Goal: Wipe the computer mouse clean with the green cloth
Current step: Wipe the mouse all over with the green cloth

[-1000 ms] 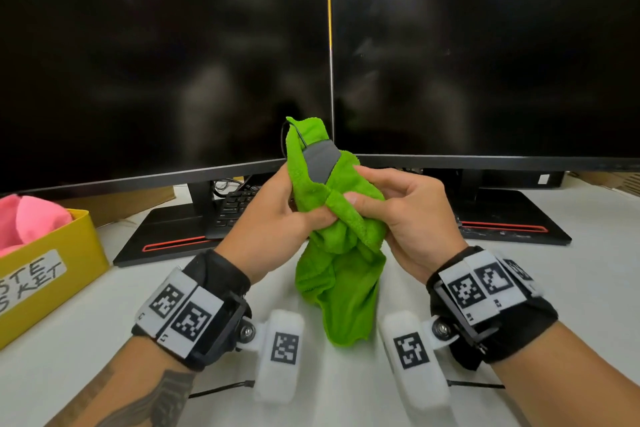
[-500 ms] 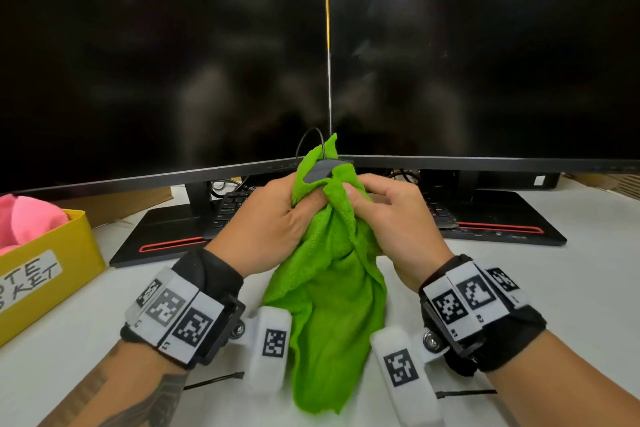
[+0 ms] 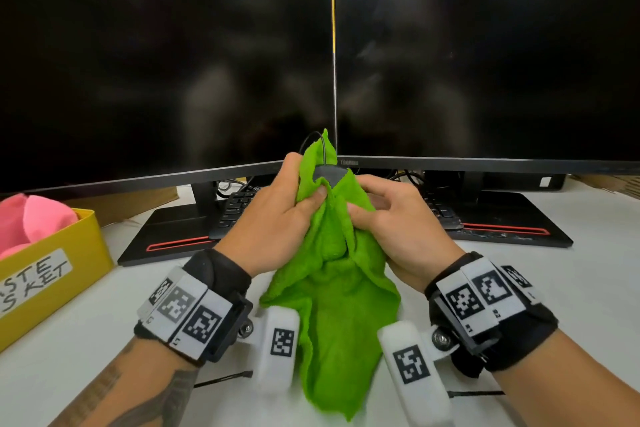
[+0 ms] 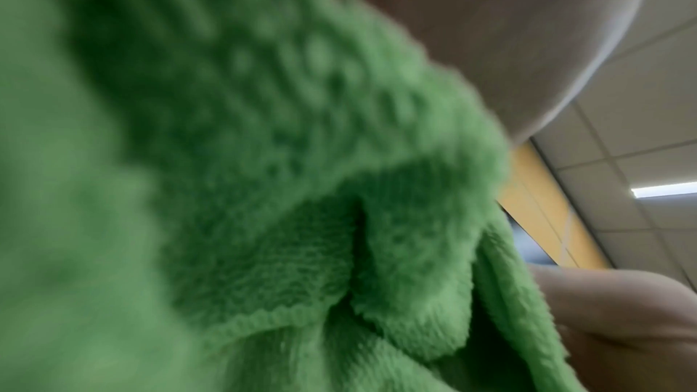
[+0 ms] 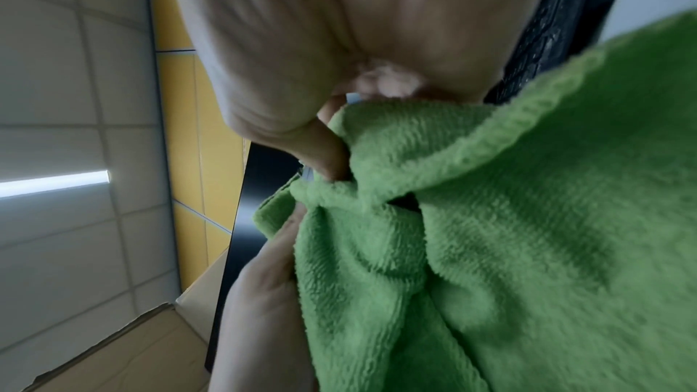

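Green cloth [image 3: 332, 288] bunched round my computer mouse [image 3: 329, 174], left hand [image 3: 277, 218] grip clamped on it, right hand [image 3: 394, 222] pinching cloth, above tabletop [image 3: 554, 270]

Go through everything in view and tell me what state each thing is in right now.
Grey wired computer mouse: lifted off the desk, wrapped in cloth, only its front tip showing.
Fluffy green cloth: bunched around the mouse, lower part hanging loose.
Left hand: grips the cloth-wrapped mouse.
Right hand: pinches the cloth.
Two black monitors: screens dark.
Yellow waste basket: holds something pink.
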{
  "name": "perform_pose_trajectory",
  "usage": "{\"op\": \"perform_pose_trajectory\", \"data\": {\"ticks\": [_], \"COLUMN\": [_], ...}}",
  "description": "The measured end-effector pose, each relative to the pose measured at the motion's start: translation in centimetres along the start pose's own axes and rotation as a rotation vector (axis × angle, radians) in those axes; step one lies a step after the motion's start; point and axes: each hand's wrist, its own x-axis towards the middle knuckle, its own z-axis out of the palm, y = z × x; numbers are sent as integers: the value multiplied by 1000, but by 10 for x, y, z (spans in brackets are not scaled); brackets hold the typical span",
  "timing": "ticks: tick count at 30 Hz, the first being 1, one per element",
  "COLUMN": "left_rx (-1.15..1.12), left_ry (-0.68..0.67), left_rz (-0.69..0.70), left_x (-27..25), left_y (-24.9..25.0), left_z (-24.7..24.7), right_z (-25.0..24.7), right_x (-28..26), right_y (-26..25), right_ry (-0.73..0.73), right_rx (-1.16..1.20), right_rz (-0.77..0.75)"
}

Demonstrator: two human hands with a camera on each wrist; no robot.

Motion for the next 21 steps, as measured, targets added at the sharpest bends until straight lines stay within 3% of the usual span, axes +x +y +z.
{"op": "perform_pose_trajectory", "data": {"ticks": [6,11,16,21], "left_rx": [-103,-163,-153,-53], "left_ry": [14,43,11,182], "left_rz": [33,62,128,225], "left_x": [1,2,2,5], "left_y": [1,-2,-1,-11], "left_z": [-2,-1,1,-1], "right_z": [1,4,-4,-5], "right_x": [-2,0,0,2], "right_y": [-3,-4,-8,-9], "right_ry": [19,110,173,107], "right_rx": [15,-108,-120,-50], "right_rz": [-27,-148,-151,-150]}}
